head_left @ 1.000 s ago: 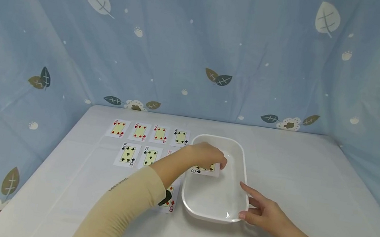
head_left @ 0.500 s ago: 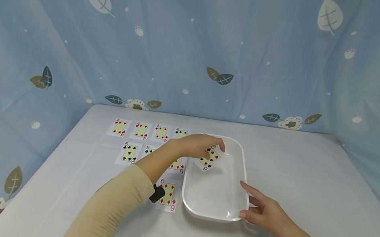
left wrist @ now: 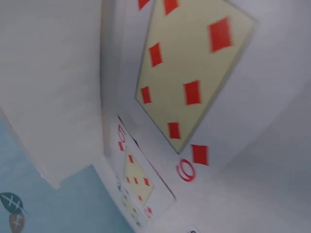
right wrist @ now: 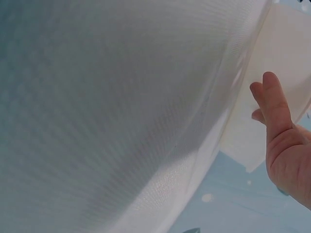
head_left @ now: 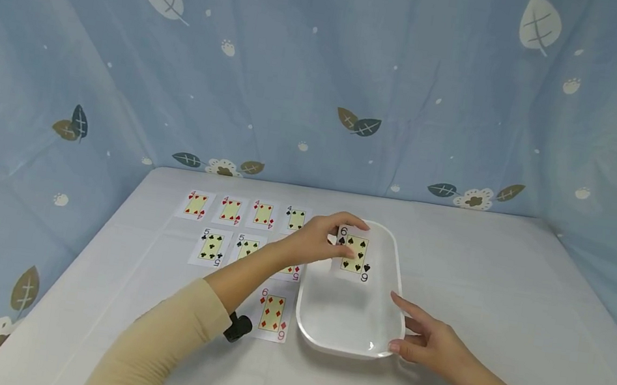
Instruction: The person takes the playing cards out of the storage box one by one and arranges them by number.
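Observation:
My left hand (head_left: 325,236) pinches a six of spades card (head_left: 355,252) by its upper left corner and holds it face up above the far end of a white rectangular tray (head_left: 306,322). My right hand (head_left: 425,340) rests with relaxed fingers against the tray's near right corner. A six of diamonds card (head_left: 273,314) lies on the table just left of the tray; it fills the left wrist view as the six of diamonds (left wrist: 194,73), with the tray's wall (left wrist: 53,87) beside it. In the right wrist view my fingers (right wrist: 274,104) touch the tray's wall (right wrist: 284,58).
Two rows of cards lie face up on the white table (head_left: 509,280): several fours (head_left: 246,212) at the back and fives (head_left: 226,248) in front of them. A five of diamonds (left wrist: 137,180) lies past the six. Blue leaf-printed cloth (head_left: 326,70) walls the table's back and sides.
My left hand lifted the six of spades out of the tray and turned it upright and face up above the tray's far end. The right hand stayed at the tray's corner.

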`<state>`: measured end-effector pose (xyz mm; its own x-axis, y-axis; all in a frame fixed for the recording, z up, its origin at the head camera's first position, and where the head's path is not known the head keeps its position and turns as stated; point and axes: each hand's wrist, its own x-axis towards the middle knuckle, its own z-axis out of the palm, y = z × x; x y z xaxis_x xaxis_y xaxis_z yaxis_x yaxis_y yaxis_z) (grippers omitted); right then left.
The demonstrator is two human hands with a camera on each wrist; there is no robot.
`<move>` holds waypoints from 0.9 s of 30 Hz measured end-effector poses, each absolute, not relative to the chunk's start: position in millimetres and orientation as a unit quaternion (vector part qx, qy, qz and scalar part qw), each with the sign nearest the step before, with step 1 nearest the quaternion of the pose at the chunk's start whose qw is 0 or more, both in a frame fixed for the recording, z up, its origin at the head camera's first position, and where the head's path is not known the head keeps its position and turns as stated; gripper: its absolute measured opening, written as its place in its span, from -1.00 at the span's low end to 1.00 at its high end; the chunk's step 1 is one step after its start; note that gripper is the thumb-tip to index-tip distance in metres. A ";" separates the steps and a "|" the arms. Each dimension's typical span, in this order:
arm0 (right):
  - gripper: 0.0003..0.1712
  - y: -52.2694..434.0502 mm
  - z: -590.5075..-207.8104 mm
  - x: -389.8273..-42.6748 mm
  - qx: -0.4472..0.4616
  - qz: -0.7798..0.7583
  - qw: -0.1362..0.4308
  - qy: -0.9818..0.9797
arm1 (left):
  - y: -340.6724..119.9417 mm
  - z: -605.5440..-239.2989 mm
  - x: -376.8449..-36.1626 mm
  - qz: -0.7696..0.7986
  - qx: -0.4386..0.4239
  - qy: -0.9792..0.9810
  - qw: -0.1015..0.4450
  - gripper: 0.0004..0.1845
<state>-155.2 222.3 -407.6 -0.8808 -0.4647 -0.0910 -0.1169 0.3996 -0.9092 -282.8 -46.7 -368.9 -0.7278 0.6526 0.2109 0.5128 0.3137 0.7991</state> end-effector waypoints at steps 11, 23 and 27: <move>-0.05 222.8 -409.6 -155.3 -0.171 -0.522 0.170 0.818 | -65.5 -364.5 -268.4 0.582 0.276 0.748 0.161 -0.42; -0.10 224.6 -409.8 -153.5 -0.199 -0.544 0.167 0.798 | -91.9 -360.7 -254.6 0.588 0.241 0.746 0.197 -0.41; -0.10 224.0 -410.6 -154.0 -0.204 -0.554 0.171 0.789 | -110.8 -368.7 -249.3 0.584 0.226 0.754 0.201 -0.39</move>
<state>-154.0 224.0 -410.6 -0.8581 -0.5118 -0.0426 -0.1332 0.3019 -0.9440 -249.3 -110.8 -368.7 -0.8174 0.5748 -0.0386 0.1067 0.2168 0.9704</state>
